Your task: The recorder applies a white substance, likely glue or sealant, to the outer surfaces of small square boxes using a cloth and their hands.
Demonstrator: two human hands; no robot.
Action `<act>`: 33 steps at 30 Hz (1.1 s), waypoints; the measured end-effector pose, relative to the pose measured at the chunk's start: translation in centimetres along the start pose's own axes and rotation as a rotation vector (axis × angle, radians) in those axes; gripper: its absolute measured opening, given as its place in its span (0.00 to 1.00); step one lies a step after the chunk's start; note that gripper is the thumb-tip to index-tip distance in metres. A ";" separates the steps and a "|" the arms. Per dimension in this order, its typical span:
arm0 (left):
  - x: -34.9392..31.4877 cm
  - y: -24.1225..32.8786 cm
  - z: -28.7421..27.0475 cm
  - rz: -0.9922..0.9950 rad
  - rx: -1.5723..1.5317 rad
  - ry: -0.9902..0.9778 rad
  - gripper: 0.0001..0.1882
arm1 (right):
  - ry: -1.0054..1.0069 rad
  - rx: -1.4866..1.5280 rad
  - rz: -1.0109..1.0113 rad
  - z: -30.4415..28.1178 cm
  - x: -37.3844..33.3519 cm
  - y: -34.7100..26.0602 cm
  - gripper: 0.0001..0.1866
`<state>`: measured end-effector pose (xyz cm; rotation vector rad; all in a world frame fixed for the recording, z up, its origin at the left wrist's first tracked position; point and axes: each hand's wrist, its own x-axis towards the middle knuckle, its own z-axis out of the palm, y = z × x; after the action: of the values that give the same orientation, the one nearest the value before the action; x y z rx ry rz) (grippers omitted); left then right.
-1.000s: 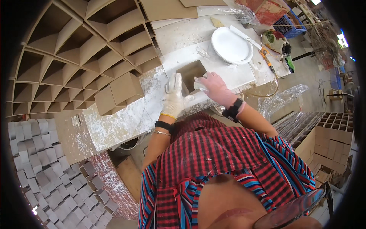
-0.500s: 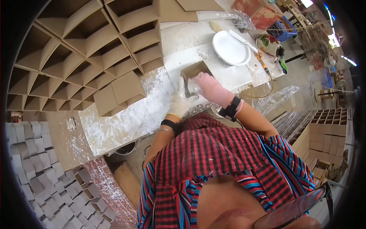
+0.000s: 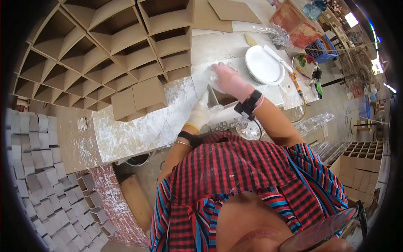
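On the work table stands a small open brown cardboard box [image 3: 226, 99]. My left hand [image 3: 200, 114], in a white glove, holds it at its near left corner, with the thumb along the near side. My right hand [image 3: 228, 80], in a pink glove, is over the box's far left side. Its fingers are curled round something whitish, blurred by motion, that I cannot make out. Beyond the box to the right sits a round white dish [image 3: 265, 65] of white paste, with a long flat white tool [image 3: 278, 58] lying across its rim.
Large brown box dividers [image 3: 111, 52] are stacked at the left, with two brown boxes [image 3: 149, 95] before them. An orange-handled tool [image 3: 298, 86] with a hose lies at the table's right edge. Many grey boxes [image 3: 40, 168] are piled at lower left. A fan [image 3: 354, 69] stands right.
My right hand has moved from the box's near right part to its far left side. The box has turned and sits lower in view, while my left hand stays at its corner.
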<state>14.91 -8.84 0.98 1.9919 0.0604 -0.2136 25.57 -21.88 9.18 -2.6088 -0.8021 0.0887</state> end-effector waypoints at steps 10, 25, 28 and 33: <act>0.7 2.9 -0.9 -0.263 0.074 -0.127 0.45 | -0.202 -0.230 -0.165 -0.6 3.6 1.1 0.16; 0.1 3.3 -0.4 -0.209 0.000 -0.095 0.43 | -0.256 -0.288 -0.161 -0.7 1.7 7.2 0.14; 0.0 2.0 -0.1 -0.181 -0.016 -0.047 0.42 | -0.133 -0.164 -0.141 -0.7 1.4 6.8 0.14; 0.4 3.8 -0.9 -0.247 0.036 -0.127 0.43 | -0.241 -0.278 -0.254 -0.2 1.6 5.5 0.13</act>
<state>15.95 -9.64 4.69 1.9997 0.2230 -0.5022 29.84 -25.21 7.22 -2.7582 -1.3083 0.2372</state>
